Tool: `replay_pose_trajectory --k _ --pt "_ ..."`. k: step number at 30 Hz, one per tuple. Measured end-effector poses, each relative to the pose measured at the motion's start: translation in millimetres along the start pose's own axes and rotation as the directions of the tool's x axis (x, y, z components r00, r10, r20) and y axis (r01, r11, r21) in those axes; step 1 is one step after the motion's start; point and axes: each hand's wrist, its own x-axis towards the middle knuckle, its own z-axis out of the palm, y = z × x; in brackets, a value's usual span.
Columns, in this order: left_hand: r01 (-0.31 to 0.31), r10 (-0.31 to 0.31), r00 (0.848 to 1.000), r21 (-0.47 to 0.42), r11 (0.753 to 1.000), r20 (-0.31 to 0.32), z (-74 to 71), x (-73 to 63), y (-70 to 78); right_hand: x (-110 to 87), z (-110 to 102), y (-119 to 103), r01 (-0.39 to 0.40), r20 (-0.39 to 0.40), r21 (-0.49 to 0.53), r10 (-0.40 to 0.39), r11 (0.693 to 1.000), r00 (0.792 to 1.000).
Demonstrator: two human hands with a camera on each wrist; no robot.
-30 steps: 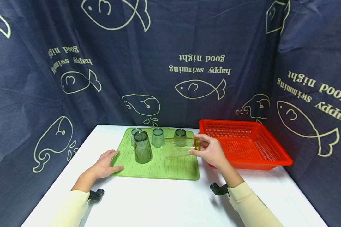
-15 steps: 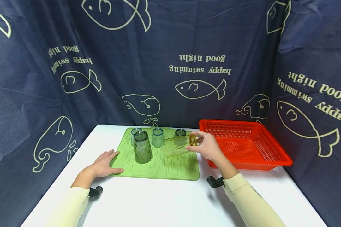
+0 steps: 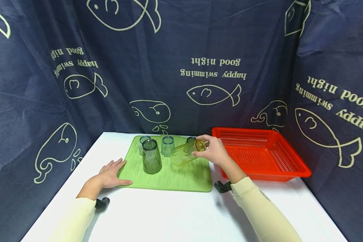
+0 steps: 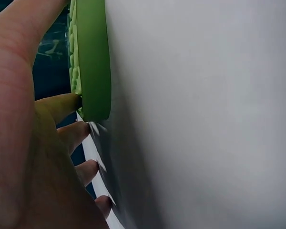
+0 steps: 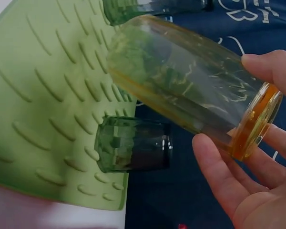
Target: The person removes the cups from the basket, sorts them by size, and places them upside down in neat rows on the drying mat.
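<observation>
My right hand [image 3: 213, 149] grips a tall yellow glass [image 3: 184, 155] near its thick end, thumb and fingers around it in the right wrist view. The glass is tilted above the green mat [image 3: 169, 179], its other end pointing down and left. Outspread, my left hand [image 3: 109, 174] rests at the mat's left edge; in the left wrist view its fingers touch the mat edge and the white table. A tall green glass [image 3: 151, 158] stands on the mat's left half. Behind it are a small bluish glass [image 3: 141, 148] and another small glass [image 3: 167, 147].
A small dark glass [image 5: 133, 143] stands at the mat's back right, partly hidden by the yellow glass in the head view. Right of the mat sits a red perforated basket [image 3: 269, 174]. A dark blue curtain [image 3: 181, 117] closes off the back and sides.
My right hand has moved left with the yellow glass, raising its thick end so the glass goes from nearly level to tilted. My left hand stays almost in place.
</observation>
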Motion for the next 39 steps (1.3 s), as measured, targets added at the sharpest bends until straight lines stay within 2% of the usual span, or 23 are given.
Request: replay_pose_trajectory --k 9,23,31,39 --pt "0.022 -0.022 0.999 -0.013 1.000 0.024 -4.3 -0.7 1.6 13.5 12 -3 0.063 -0.012 -0.033 -0.063 0.997 0.998" --pt "0.040 -0.039 0.999 -0.023 0.999 0.026 -3.4 1.4 0.7 21.3 20 -10 0.107 0.025 -0.118 -0.105 0.987 0.994" --pt "0.036 -0.036 0.999 -0.019 0.999 0.019 -1.3 2.9 0.2 24.2 22 -11 0.144 -0.001 -0.140 -0.145 0.980 0.989" --pt "0.037 -0.036 0.999 -0.020 0.999 0.023 -2.7 1.4 0.9 26.1 28 -10 0.158 0.041 -0.160 -0.153 0.974 0.987"
